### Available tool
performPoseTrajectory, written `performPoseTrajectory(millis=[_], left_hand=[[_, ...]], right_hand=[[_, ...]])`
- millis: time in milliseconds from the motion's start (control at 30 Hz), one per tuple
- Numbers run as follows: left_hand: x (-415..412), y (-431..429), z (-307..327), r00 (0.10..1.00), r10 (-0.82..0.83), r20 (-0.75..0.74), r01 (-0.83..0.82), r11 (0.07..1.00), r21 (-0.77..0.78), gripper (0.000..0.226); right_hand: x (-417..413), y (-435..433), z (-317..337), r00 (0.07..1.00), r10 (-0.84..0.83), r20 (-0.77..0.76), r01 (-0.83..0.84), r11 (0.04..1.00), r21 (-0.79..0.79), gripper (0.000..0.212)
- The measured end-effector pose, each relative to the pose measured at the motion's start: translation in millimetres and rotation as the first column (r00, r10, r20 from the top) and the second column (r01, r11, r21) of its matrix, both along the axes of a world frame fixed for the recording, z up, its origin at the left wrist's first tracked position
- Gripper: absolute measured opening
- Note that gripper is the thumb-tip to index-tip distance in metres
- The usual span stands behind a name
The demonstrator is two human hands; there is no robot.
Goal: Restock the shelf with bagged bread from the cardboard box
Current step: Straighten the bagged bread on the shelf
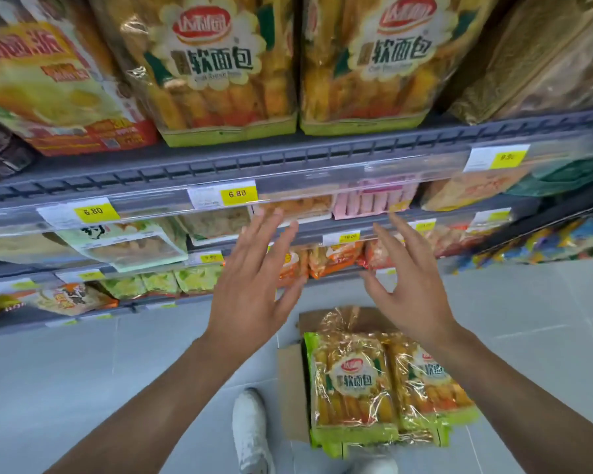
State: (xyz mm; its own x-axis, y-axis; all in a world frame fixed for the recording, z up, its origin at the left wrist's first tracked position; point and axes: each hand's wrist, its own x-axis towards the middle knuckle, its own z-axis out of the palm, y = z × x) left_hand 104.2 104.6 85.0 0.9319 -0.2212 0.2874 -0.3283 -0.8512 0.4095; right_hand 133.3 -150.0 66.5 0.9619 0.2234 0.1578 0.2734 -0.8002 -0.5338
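Note:
Two bags of yellow soft bread stand upright side by side on the top shelf, one [216,66] left of the other [387,59]. The grey shelf edge [288,159] runs below them. On the floor a cardboard box [290,384] holds more of the same bags, one [351,384] beside another [432,381]. My left hand [254,278] and my right hand [408,285] hover empty with spread fingers, between the shelf and the box, touching nothing.
Lower shelves hold other snack packs, with yellow price tags [238,194] along the rails. An orange pie pack [55,80] stands left of the bread, a brownish bag [545,56] right of it. My white shoe [252,432] is on the grey tiled floor beside the box.

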Motion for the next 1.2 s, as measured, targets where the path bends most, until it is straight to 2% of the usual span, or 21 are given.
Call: performPoseTrajectory(millis=[133,267,367,500,600,700,767,800,900,933,967,1033,1200], left_hand=[[-36.1,-33.3,-56.5,0.976,-0.056,-0.210,0.048,0.998,-0.044,0.071],[-69.8,-58.3,-120.1,0.886,-0.014,-0.463,0.017,1.000,0.002,0.085],[-90.6,-74.0,-157.7,0.679,0.120,-0.725,-0.080,0.993,0.089,0.098],[-109.1,-93.6,-187.2,0.359,0.215,-0.908,-0.297,0.949,0.108,0.108],[-114.3,-102.8,-207.1,0.117,0.176,-0.977,-0.537,0.839,0.087,0.103],[-125.0,-102.4,-246.9,-0.024,0.102,-0.994,-0.697,0.711,0.090,0.104],[-136.4,-100.0,-280.1,-0.066,0.069,-0.995,-0.740,0.666,0.095,0.109],[-134.2,-106.1,-270.0,-0.075,0.065,-0.995,-0.745,0.659,0.099,0.107],[-124.9,-122.9,-233.8,-0.079,0.093,-0.992,-0.799,0.589,0.119,0.059],[-123.3,-124.3,-231.6,-0.096,0.100,-0.990,-0.813,0.567,0.136,0.055],[-122.4,-123.4,-231.8,-0.122,0.103,-0.987,-0.809,0.565,0.159,0.062],[-119.0,-120.8,-233.1,-0.137,0.103,-0.985,-0.797,0.579,0.171,0.079],[-109.2,-115.8,-228.7,-0.119,0.074,-0.990,-0.702,0.699,0.137,0.070]], right_hand=[[-47.4,-58.2,-57.4,0.978,-0.126,-0.167,0.108,0.987,-0.115,0.073],[-90.6,-111.5,-102.1,0.908,-0.255,-0.333,0.187,0.957,-0.222,0.078],[-118.7,-149.5,-130.7,0.797,-0.370,-0.478,0.199,0.907,-0.371,0.091],[-143.1,-185.4,-162.2,0.639,-0.469,-0.610,0.199,0.867,-0.458,0.107],[-148.8,-201.4,-182.9,0.525,-0.504,-0.686,0.263,0.862,-0.433,0.113],[-147.7,-209.6,-200.6,0.415,-0.508,-0.755,0.391,0.849,-0.355,0.114],[-146.1,-212.7,-208.6,0.361,-0.492,-0.792,0.477,0.828,-0.297,0.105],[-145.7,-214.5,-211.0,0.336,-0.489,-0.805,0.507,0.814,-0.283,0.101],[-147.2,-222.2,-212.5,0.286,-0.496,-0.820,0.526,0.796,-0.299,0.105],[-148.4,-225.8,-213.4,0.278,-0.498,-0.821,0.527,0.794,-0.302,0.107],[-149.1,-228.1,-211.6,0.270,-0.492,-0.828,0.526,0.795,-0.302,0.107],[-150.1,-231.9,-209.7,0.254,-0.482,-0.839,0.510,0.803,-0.308,0.105],[-148.6,-238.4,-205.2,0.260,-0.495,-0.829,0.434,0.827,-0.357,0.107]])
